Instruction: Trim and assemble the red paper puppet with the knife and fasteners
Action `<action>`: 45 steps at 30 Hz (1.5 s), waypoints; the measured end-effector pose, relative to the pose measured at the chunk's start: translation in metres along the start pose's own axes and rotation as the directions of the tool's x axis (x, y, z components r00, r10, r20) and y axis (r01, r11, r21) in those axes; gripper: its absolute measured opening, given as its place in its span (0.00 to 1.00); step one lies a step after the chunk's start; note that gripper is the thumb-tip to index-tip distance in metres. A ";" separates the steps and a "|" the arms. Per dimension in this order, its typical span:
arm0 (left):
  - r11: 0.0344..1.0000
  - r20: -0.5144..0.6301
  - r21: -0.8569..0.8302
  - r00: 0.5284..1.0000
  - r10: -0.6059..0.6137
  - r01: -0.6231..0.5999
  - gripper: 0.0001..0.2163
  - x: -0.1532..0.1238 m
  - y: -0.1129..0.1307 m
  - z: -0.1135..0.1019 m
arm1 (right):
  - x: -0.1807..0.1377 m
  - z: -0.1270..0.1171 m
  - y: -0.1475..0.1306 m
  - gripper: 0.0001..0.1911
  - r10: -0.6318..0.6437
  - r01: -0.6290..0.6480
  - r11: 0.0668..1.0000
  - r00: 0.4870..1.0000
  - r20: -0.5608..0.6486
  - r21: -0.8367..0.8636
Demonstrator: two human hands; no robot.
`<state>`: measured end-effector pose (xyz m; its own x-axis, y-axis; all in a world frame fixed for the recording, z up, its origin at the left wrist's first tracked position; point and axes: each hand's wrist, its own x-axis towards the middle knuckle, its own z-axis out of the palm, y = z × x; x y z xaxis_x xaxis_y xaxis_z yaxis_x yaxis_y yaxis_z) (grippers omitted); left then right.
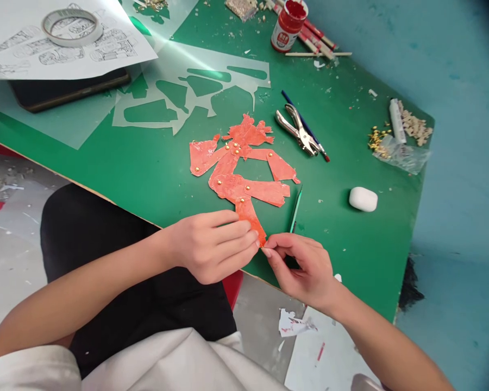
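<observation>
A flat, orange-red jointed figure (228, 183) lies on the green table, its separate pieces joined by small gold fasteners. My left hand (217, 245) is closed over the lower leg piece near the table's front edge, its fingers close together and the thumb hidden. Thumb and forefinger of my right hand (303, 266) pinch the bottom tip of that same leg. Just above my right hand is a slim green pointed tool (296, 209), its lower end hidden behind the hand.
Silver pliers-like punch (299, 130) and a blue brush (305, 122) lie beyond the figure. A white earbud-case-shaped object (363, 199) sits at right. Further off are a cut-out translucent sheet (146, 98), red paint jar (289, 27), tape roll (72, 27), phone (69, 89) and gold fasteners (378, 140).
</observation>
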<state>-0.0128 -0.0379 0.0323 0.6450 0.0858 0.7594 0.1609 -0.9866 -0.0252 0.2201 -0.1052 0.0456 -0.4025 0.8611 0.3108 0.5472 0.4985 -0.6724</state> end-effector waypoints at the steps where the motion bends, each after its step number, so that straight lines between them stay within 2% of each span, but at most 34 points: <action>1: 1.000 -0.004 -0.004 1.000 0.006 -0.006 0.10 0.000 0.000 0.000 | 0.000 0.000 0.001 0.07 -0.010 0.010 1.000 1.000 0.008 0.001; 7: 0.991 0.024 0.073 0.993 0.114 -0.115 0.08 -0.001 0.001 -0.002 | -0.001 -0.001 0.004 0.07 -0.021 0.019 0.999 0.997 0.080 0.029; 14: 0.972 -0.005 0.118 0.979 0.203 -0.201 0.09 -0.003 0.001 -0.001 | 0.001 0.000 -0.006 0.07 0.054 -0.055 0.998 0.998 0.042 0.031; 18: 0.965 -0.025 0.160 0.977 0.214 -0.207 0.10 -0.004 0.001 0.000 | 0.001 0.001 -0.012 0.07 0.127 -0.128 0.991 0.991 0.033 0.044; 23: 0.974 -0.006 0.150 0.985 0.175 -0.172 0.11 -0.004 0.001 -0.001 | -0.001 0.003 -0.006 0.08 0.036 -0.037 0.999 0.999 0.021 0.038; 27: 0.968 -0.008 0.137 0.977 0.213 -0.210 0.09 -0.004 0.001 -0.001 | -0.003 0.003 -0.002 0.09 -0.012 0.011 1.000 0.999 0.031 0.025; 33: 0.954 -0.034 0.129 0.960 0.279 -0.272 0.10 -0.004 -0.001 0.002 | 0.000 0.002 -0.010 0.07 0.132 -0.137 0.987 0.989 0.061 0.079; 36: 0.951 -0.029 0.147 0.960 0.279 -0.272 0.10 -0.004 0.000 0.002 | 0.001 0.002 -0.014 0.06 0.163 -0.167 0.982 0.985 0.053 0.084; 40: 0.952 -0.002 0.181 0.968 0.252 -0.248 0.11 -0.004 0.001 0.000 | 0.002 0.003 -0.012 0.07 0.117 -0.119 0.990 0.993 0.032 0.080; 45: 0.958 -0.003 0.179 0.974 0.227 -0.222 0.11 -0.003 0.000 -0.001 | -0.002 0.004 -0.004 0.10 -0.032 0.032 0.999 0.999 0.008 0.024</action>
<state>-0.0155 -0.0388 0.0307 0.6622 -0.1406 0.7360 0.1446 -0.9398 -0.3096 0.2154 -0.1090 0.0453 -0.4261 0.8436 0.3266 0.5163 0.5233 -0.6779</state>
